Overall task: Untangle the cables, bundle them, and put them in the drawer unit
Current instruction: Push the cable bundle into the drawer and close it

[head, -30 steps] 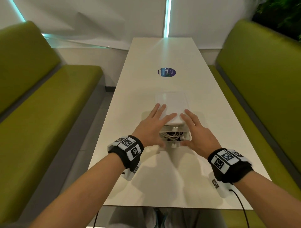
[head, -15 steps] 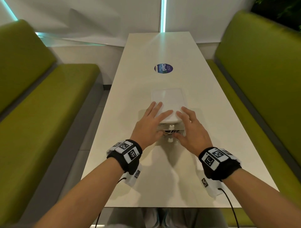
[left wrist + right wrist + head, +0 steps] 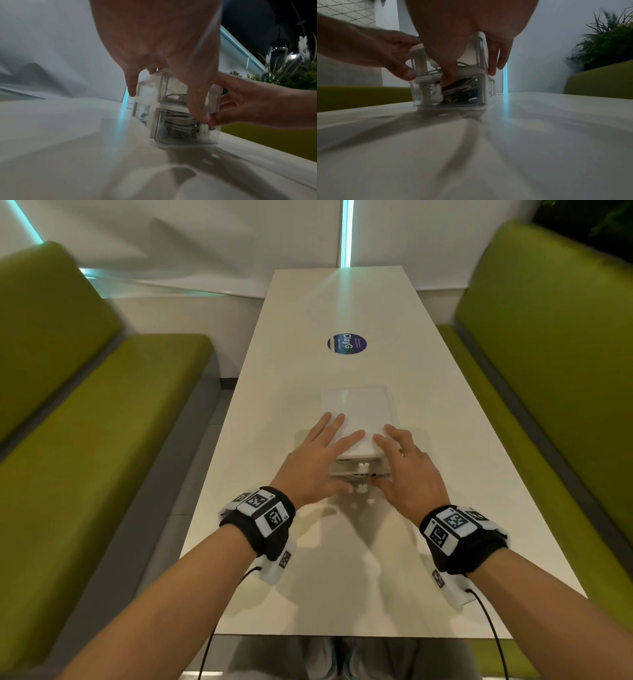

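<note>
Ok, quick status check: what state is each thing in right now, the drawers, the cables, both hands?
drawer unit: upright on the table, two clear drawers stacked.
lower drawer: almost pushed in, holds coiled cables.
upper drawer: in, also holds a cable.
left hand: fingers flat on the unit's top, thumb at the lower drawer's front.
right hand: fingers on the top, thumb at the lower drawer's front.

Left wrist band (image 3: 265,523): I see a black fabric cuff with white plates printed with black square codes.
Right wrist band (image 3: 460,537): same black cuff and coded white plates.
Wrist cameras (image 3: 279,565): white housings under each wrist, also coded.
Cables (image 3: 489,625): thin black leads run back from both.
Forearms: bare, no sleeves.
</note>
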Demonstrator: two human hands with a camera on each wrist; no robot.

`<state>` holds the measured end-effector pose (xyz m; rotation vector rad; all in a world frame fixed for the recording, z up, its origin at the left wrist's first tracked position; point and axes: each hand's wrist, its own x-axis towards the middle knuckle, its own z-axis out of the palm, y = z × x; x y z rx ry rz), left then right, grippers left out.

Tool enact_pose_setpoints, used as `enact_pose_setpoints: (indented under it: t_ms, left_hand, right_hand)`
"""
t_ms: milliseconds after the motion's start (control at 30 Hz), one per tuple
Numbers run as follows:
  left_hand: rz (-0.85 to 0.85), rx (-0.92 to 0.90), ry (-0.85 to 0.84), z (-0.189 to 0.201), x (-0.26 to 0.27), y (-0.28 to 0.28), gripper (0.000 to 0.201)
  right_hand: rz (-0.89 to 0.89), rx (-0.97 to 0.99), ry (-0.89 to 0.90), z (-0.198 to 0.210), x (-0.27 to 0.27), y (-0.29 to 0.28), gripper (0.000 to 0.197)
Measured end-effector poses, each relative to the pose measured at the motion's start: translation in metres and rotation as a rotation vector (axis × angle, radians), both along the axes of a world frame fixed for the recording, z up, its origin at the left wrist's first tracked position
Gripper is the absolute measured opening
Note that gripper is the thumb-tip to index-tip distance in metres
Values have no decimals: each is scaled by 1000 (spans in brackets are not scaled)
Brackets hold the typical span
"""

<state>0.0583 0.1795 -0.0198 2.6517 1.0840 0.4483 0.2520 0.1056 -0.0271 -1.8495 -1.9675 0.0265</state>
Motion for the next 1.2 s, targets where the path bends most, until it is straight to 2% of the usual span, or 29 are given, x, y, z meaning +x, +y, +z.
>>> enact_pose_setpoints:
  t_ms: [433, 600, 667, 800, 900, 1067, 1200]
  left_hand:
    - [35, 75, -17, -2, 5, -1, 92]
    - [63, 92, 50, 0, 4, -4, 94]
    - [76, 79, 85, 5, 5, -6, 91]
    - [106, 61, 241, 20, 9, -12, 90]
    - [174, 5, 205, 34, 4, -29, 95]
    - [178, -20, 143, 27, -31, -81, 72]
    - [259, -157, 250, 3, -73, -129, 62]
  right_hand:
    - [-62, -8, -76, -2, -5, 7, 69]
    - [-51, -68, -98, 7, -6, 1, 69]
    - [-65, -106, -111, 15, -9, 0, 63]
    - [-105, -155, -146, 32, -19, -6, 57]
    - [-102, -165, -117, 43, -24, -18, 64]
    - [-103, -159, -87, 46, -24, -71, 69]
    - [-146, -299, -92, 23, -10, -116, 69]
